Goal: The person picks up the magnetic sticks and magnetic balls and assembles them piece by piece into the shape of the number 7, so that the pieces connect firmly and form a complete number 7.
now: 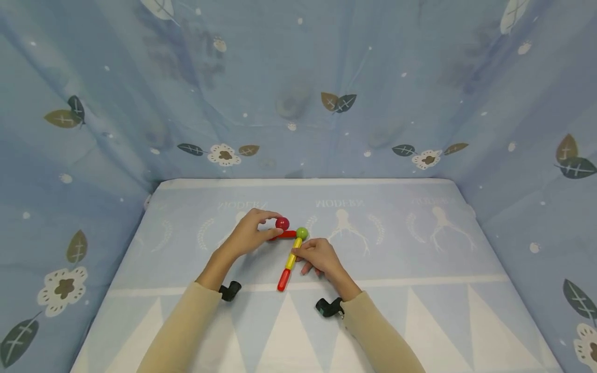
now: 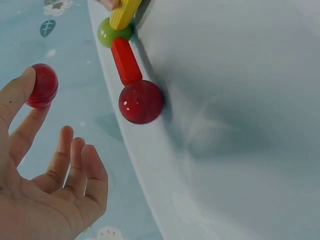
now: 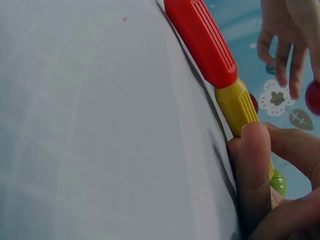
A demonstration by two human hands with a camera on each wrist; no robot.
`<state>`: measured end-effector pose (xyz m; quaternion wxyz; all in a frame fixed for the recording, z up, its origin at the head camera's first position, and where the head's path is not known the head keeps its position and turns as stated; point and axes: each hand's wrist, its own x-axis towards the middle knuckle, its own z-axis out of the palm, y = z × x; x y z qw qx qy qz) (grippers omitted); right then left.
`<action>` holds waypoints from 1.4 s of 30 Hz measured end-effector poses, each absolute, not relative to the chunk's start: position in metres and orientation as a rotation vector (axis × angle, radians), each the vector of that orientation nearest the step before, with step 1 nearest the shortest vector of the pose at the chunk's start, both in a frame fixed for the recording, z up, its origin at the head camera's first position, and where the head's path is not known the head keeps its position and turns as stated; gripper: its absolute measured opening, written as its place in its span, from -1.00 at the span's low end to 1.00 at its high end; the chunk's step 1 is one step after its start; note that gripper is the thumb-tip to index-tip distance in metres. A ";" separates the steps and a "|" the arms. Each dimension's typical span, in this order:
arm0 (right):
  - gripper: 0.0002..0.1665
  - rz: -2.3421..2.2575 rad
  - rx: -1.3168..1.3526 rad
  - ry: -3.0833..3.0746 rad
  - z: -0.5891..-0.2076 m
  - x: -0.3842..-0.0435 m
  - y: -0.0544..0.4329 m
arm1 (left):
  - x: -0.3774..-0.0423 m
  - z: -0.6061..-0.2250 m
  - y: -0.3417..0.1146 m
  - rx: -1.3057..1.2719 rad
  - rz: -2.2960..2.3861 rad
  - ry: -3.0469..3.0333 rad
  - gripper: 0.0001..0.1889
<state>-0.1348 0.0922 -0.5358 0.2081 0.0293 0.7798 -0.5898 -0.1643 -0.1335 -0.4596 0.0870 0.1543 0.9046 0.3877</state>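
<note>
Between thumb and forefinger, my left hand [image 1: 250, 233] pinches a red ball [image 1: 282, 223] [image 2: 45, 85], held up off the table; its other fingers spread loosely. Below it lies a second red ball [image 2: 141, 102], mostly hidden behind the thumb in the head view. That ball touches a short ribbed red rod [image 1: 288, 234] [image 2: 127, 61], whose other end meets a green ball [image 1: 302, 233] [image 2: 106, 33]. From the green ball a yellow rod [image 1: 293, 255] [image 3: 235, 105] runs towards me, and my right hand [image 1: 322, 256] pinches it. Another red rod [image 1: 283, 280] [image 3: 202, 42] continues from its near end.
A pale blue and white patterned cloth [image 1: 410, 254] covers the table. Blue curtains [image 1: 298, 67] printed with leaves and flowers stand behind it and at both sides. A small black camera [image 1: 230, 291] sits at the left wrist, another camera [image 1: 328, 307] at the right.
</note>
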 end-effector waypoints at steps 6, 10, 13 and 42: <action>-0.61 -1.641 0.094 2.165 -0.535 -0.135 0.093 | -0.127 -0.470 -0.150 0.441 1.225 2.663 -0.57; -0.63 -1.638 0.094 2.171 -0.534 -0.135 0.092 | -0.105 -0.481 -0.158 0.399 1.257 2.596 -0.60; -0.63 -1.639 0.092 2.170 -0.533 -0.134 0.091 | -0.091 -0.488 -0.164 0.407 1.264 2.540 -0.62; -0.61 -1.657 0.095 2.140 -0.533 -0.136 0.092 | -0.068 -0.499 -0.161 0.623 1.008 2.460 -0.66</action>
